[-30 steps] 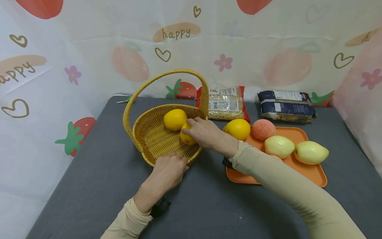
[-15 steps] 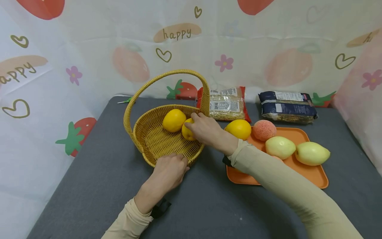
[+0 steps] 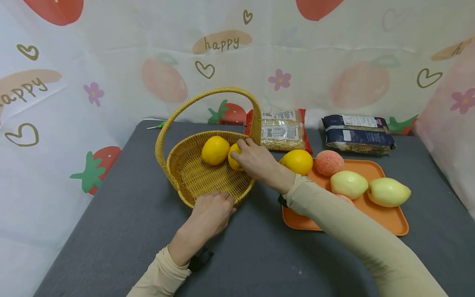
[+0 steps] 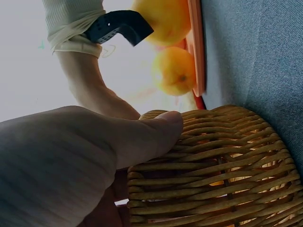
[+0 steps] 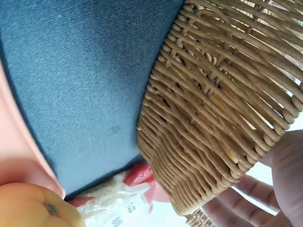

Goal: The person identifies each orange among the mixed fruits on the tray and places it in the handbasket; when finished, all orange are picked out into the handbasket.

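A yellow wicker basket (image 3: pixel 185 183) with a tall arched handle stands in the middle of the table. My left hand (image 3: pixel 213 212) grips its near rim; in the left wrist view the thumb (image 4: pixel 158 135) presses on the outside of the weave. My right hand (image 3: pixel 256 161) reaches over the basket's right rim and holds a smooth yellow fruit (image 3: pixel 235 157), its thumb and fingers around it. The hand covers part of this fruit. A second yellow fruit (image 3: pixel 215 150) lies just left of it in the basket. In the right wrist view the basket wall hides the held fruit.
An orange tray (image 3: pixel 387 220) to the right bears another yellow fruit (image 3: pixel 298 161), pink rough fruits (image 3: pixel 329 163) and pale green-yellow ones (image 3: pixel 388 192), partly under my right forearm. Behind stand a clear red-edged bag (image 3: pixel 283 130) and a dark blue bag (image 3: pixel 358 134).
My right hand has shifted the held yellow fruit slightly toward the back of the basket. The other yellow fruit has moved a little left. My left hand keeps its grip on the rim.
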The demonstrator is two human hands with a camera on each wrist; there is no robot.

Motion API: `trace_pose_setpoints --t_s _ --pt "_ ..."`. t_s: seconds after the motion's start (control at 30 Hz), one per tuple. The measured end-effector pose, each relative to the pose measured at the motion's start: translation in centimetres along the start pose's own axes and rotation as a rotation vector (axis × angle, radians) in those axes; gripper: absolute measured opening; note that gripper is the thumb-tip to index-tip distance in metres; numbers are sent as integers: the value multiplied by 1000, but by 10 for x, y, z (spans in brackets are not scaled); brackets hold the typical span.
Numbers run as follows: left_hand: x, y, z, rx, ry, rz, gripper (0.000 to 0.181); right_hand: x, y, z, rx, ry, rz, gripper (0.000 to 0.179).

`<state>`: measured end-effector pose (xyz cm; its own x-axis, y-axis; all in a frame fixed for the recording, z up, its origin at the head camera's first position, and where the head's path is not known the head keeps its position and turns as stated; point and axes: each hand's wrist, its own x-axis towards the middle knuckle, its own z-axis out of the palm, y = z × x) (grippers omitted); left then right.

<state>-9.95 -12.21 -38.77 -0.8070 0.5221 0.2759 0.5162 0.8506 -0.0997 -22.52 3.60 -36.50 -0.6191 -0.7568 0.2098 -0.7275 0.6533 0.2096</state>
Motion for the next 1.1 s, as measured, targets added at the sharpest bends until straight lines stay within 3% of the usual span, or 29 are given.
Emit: trace_pose_setpoints --t_s 0.7,1.1 --pt "0 0 0 0 9 5 23 -1 0 1 -1 13 11 21" --pt "0 0 0 -7 7 7 23 -1 3 1 -1 32 -22 20"
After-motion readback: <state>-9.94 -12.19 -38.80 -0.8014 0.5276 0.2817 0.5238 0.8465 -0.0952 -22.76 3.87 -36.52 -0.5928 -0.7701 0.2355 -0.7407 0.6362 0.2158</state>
